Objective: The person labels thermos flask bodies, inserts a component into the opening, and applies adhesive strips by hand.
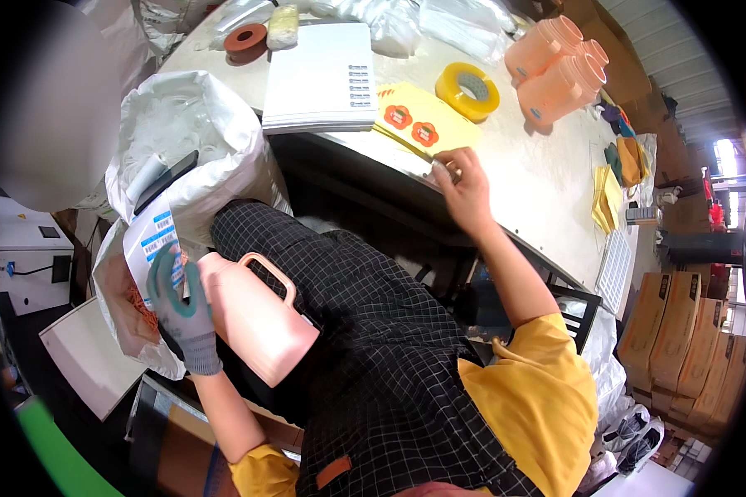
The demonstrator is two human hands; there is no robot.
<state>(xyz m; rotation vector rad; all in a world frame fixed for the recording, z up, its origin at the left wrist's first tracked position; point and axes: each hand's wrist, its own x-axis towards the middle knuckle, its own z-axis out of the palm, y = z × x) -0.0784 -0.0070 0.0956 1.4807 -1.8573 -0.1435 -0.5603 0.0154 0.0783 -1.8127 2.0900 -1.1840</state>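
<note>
On my left hand (178,311) is a grey and teal glove, its fingers bent around the lower end of a white sheet of blue-and-white labels (159,236). Right beside that hand, a pink plastic jug (261,319) with a loop handle lies tilted across my lap; whether the glove also grips its top is hidden. My bare right hand (466,186) is at the table's near edge, fingers pinched around a small thin dark piece too small to name. It touches or nearly touches a stack of yellow sheets with red flower stickers (423,124).
A stack of white label sheets (319,74), a roll of yellow tape (467,89), a brown tape roll (246,43) and several pink jug bodies (555,79) stand on the table (547,186). White sacks (199,116) are at my left. Cardboard boxes (671,331) pile up at right.
</note>
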